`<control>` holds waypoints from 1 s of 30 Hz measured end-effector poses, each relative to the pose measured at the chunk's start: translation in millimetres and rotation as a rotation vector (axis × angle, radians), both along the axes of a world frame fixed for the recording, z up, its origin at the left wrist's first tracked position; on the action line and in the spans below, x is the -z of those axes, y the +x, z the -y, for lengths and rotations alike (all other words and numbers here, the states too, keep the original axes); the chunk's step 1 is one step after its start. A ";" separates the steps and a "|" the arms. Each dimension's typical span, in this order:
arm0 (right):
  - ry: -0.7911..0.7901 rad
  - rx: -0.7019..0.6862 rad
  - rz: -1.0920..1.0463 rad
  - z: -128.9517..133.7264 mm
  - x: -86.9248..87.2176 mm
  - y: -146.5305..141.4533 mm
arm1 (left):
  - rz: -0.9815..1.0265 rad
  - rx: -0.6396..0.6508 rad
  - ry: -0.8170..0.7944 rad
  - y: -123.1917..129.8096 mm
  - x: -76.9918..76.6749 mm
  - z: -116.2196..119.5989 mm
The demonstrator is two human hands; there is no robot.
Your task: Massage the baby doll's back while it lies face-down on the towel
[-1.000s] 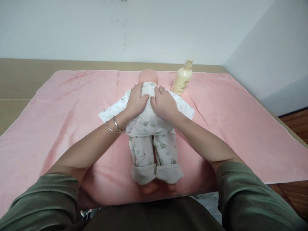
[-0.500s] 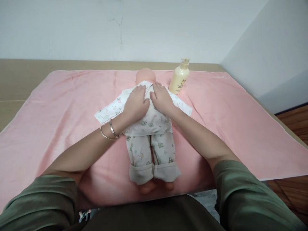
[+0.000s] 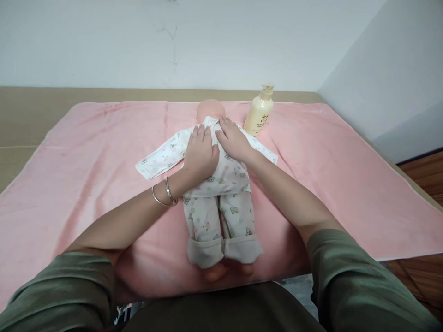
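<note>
A baby doll (image 3: pixel 211 109) lies on a pink blanket, its head away from me and its feet towards me. It wears a white printed top (image 3: pixel 228 177) and matching trousers (image 3: pixel 204 219) with turned-up cuffs. My left hand (image 3: pixel 201 154) rests flat on the left part of the doll's upper body, fingers stretched out, two silver bangles at the wrist. Across from it, my right hand (image 3: pixel 234 140) lies open on the upper right of the top, near the neck. Both palms are hidden against the cloth. The doll's face does not show.
A cream pump bottle (image 3: pixel 258 113) stands on the pink blanket (image 3: pixel 346 184), just right of the doll's head. The blanket covers most of a wooden table (image 3: pixel 41 103) that meets a pale wall (image 3: pixel 104 46). Brown wood-grain furniture (image 3: pixel 424 173) is at the right.
My left hand has slid a little towards me and down the doll's upper body, away from the shoulder. My right hand stays almost in place. The doll and bottle appear unmoved.
</note>
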State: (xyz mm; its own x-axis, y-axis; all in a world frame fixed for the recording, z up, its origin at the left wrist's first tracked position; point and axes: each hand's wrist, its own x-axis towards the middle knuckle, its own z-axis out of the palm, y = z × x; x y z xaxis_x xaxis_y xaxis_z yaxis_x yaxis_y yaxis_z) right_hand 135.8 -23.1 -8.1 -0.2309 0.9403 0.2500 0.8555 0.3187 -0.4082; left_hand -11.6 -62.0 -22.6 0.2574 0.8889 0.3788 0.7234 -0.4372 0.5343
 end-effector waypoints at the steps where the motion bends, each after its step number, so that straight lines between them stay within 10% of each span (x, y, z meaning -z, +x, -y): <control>1: 0.019 0.015 0.030 7.4 -0.2 -4.3 | 0.049 -0.011 -0.036 -2.5 -1.6 -4.0; 7: 0.151 -0.067 0.139 53.8 0.8 -34.3 | 0.251 -0.091 -0.116 -21.6 -2.8 -35.5; 16: -0.015 -0.008 -0.071 -10.5 6.8 8.7 | -0.059 0.037 0.059 -2.4 3.6 3.3; 25: 0.200 -0.089 0.155 55.1 2.7 -31.3 | 0.152 -0.058 -0.069 -16.7 11.2 -36.2; 30: 0.087 -0.075 0.086 28.9 1.3 -19.5 | 0.137 -0.065 -0.037 -14.3 15.7 -32.7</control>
State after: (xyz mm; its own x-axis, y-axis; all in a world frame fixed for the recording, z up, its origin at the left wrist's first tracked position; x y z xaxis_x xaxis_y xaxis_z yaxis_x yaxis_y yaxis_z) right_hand 116.3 -52.0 -9.4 -0.3239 0.8952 0.3061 0.8584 0.4141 -0.3027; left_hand -25.9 -29.3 -38.3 0.1466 0.9162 0.3729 0.6689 -0.3696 0.6450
